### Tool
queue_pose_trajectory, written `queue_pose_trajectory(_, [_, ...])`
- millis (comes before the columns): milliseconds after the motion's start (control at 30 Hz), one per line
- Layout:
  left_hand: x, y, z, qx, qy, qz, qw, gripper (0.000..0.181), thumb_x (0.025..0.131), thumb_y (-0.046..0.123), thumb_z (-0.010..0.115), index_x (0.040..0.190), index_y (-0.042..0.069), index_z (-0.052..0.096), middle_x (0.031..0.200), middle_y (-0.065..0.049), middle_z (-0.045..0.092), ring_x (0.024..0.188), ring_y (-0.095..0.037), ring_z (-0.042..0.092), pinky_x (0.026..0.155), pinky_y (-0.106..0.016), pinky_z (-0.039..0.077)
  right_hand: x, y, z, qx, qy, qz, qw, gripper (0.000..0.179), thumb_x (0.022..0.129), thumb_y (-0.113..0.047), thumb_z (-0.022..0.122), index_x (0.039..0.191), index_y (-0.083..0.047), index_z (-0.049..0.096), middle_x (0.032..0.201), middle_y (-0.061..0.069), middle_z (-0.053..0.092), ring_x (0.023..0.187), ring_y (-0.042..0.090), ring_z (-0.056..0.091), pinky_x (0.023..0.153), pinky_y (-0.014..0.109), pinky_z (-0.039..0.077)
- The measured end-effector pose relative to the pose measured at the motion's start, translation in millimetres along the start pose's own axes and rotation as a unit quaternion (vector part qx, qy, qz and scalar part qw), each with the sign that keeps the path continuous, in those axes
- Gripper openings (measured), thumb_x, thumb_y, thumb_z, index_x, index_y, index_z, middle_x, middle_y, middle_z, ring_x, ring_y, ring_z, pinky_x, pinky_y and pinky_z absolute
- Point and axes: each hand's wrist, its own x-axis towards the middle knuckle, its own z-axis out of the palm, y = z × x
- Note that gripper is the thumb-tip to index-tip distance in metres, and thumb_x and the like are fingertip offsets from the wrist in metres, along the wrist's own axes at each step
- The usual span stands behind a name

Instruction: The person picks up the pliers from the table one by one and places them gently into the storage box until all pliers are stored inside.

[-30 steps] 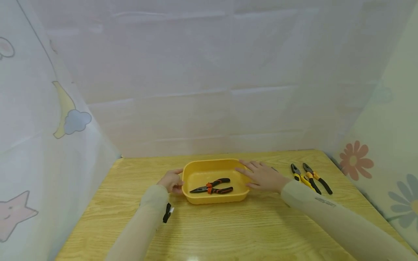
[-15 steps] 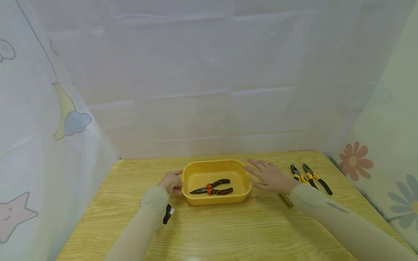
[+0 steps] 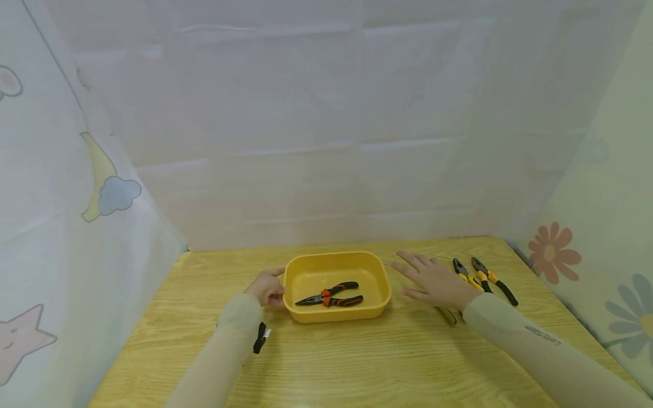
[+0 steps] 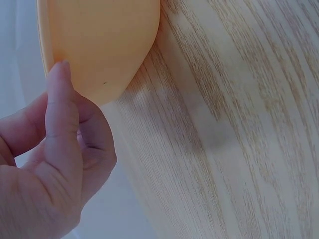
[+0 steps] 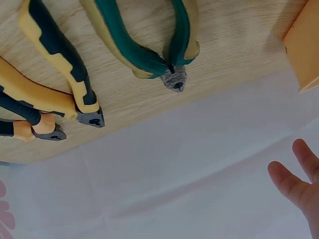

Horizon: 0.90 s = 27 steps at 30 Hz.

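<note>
One sleeve mark (image 3: 543, 335), perhaps lettering, behind right hand (image 3: 436, 280) near yellow tray (image 3: 338, 314).

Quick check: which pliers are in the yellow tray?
The orange-and-black long-nosed pliers: only they lie in the yellow tray; the green pliers, yellow pliers and far-right pliers lie right of it.

High view, wrist close-ups, shared tray (image 3: 336, 315)

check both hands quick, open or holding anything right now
Left hand: closed, holding the yellow tray at its left end.
Right hand: open, fingers spread, holding nothing.
</note>
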Motion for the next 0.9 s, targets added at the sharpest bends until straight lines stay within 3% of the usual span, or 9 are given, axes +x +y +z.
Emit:
queue_pose_trajectory(600, [-0.9,-0.1,-0.7,0.001,-0.005,-0.006,1.0000,0.064,0.094,-0.011,0.050,0.152,0.005,0.031,0.078,-0.013,0.051,0.055,-0.014,0.044,0.045,-0.023,0.050,-24.3,0.1,-7.0,-0.004,0.002,0.031,0.9995,0.062,0.098,-0.040,0.057,0.146,-0.006,0.041,0.151,0.023,0.030,0.126,0.042,0.043,0.095,0.063,0.040])
queue_pose_trajectory(900, [0.1,-0.4,-0.6,0.001,-0.003,-0.007,1.0000,0.063,0.094,-0.011,0.050,0.152,0.006,0.031,0.088,-0.017,0.054,0.059,-0.016,0.046,0.047,-0.023,0.051,-34.8,6.7,1.9,0.002,-0.013,0.077,0.9969,0.064,0.096,-0.040,0.060,0.148,-0.008,0.040,0.152,0.019,0.029,0.130,0.043,0.038,0.093,0.070,0.037])
